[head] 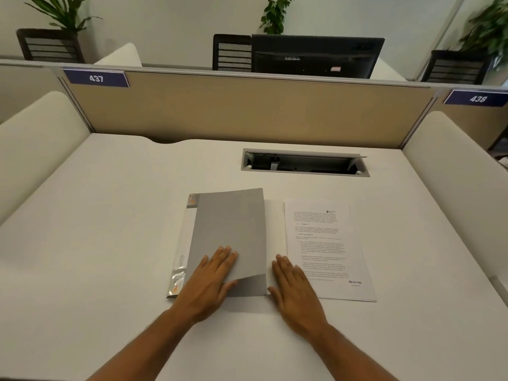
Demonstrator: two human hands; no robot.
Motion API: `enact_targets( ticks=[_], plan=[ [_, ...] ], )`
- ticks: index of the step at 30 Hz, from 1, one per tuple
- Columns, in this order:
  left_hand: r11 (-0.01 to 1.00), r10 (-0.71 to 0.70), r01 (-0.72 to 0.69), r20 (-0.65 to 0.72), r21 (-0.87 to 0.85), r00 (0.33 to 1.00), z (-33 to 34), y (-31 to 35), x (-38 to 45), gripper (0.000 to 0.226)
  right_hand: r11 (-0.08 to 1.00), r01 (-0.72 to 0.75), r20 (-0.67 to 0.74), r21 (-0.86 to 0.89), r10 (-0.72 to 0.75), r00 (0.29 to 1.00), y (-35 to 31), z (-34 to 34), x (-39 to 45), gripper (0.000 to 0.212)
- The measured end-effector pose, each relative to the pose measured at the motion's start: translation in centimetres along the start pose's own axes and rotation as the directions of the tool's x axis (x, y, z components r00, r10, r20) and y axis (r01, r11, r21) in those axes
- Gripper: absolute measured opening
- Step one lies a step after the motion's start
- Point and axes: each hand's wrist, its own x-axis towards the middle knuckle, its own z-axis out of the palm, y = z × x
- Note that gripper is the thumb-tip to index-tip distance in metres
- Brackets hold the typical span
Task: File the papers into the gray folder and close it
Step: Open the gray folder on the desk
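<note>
step: opening gray folder (pixel 228 237) | my left hand (pixel 210 281): thumb under the near cover corner, 4 fingers on top, pinching to lift it | my right hand (pixel 295 287): flat, fingers spread, holding nothing | papers (pixel 327 251): under and beyond my right fingertips, unfiled

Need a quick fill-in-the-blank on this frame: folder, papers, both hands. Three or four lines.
1. The left hand lifts the near corner of the folder's ____ cover.
2. The papers lie to the ____ of the folder.
3. The right hand rests ____ on the desk, beside the papers.
4. The sign above the folder reads ____.

Missing: gray; right; flat; 437
</note>
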Motion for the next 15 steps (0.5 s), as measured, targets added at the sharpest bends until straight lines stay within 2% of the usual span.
enact_targets(
  ticks=[3, 6, 11, 15],
  plan=[
    [0.983, -0.028, 0.0, -0.145, -0.186, 0.989, -0.7, 0.3, -0.6, 0.061, 0.997, 0.071, 0.052, 0.013, -0.072, 0.996, -1.5, 0.5, 1.1, 0.062],
    [0.927, -0.142, 0.031, -0.273, -0.374, 0.952, -1.3, 0.1, -1.6, 0.057, 0.996, 0.086, 0.079, -0.014, -0.085, 0.993, -1.9, 0.9, 1.4, 0.062],
    [0.846, -0.311, 0.046, -0.423, -0.531, 0.851, -2.0, -0.6, -2.9, 0.055, 0.997, 0.074, 0.056, -0.015, -0.073, 0.996, -1.8, 1.1, 1.2, 0.06],
    [0.804, -0.435, 0.05, -0.529, -0.592, 0.729, -2.7, -1.2, -3.8, 0.053, 0.997, 0.071, 0.06, -0.021, -0.069, 0.996, -2.0, 1.0, 1.3, 0.061]
  ],
)
